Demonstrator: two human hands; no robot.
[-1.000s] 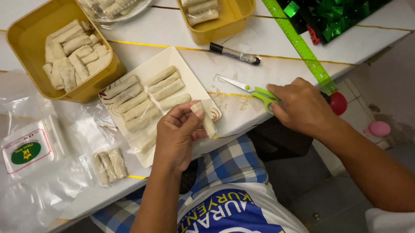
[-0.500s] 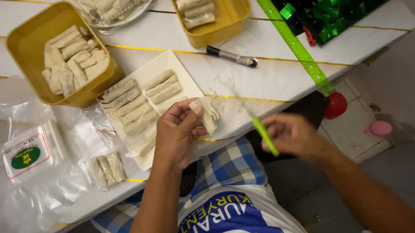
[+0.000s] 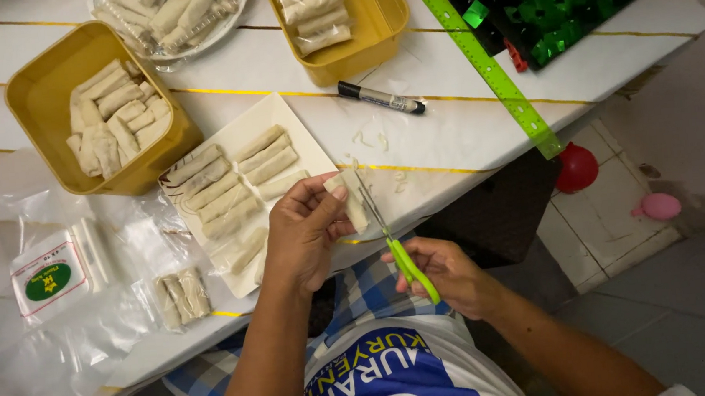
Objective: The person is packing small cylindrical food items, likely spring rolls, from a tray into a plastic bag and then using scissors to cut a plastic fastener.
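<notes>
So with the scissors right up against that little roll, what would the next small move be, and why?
Probably closing the scissors to snip the end of the roll. The left hand pinches the roll over the table's edge, the right hand holds the green handles, and the blades lie alongside it. Pale scraps on the table suggest trimming.

1 head view, looking steeply down, close over table [image 3: 464, 122] edge.

We see the left hand [image 3: 304, 237] pinching a pale roll [image 3: 354, 207] over the white tray [image 3: 284, 121], while the right hand [image 3: 449, 274] works green-handled scissors [image 3: 397, 246] at the roll.
</notes>
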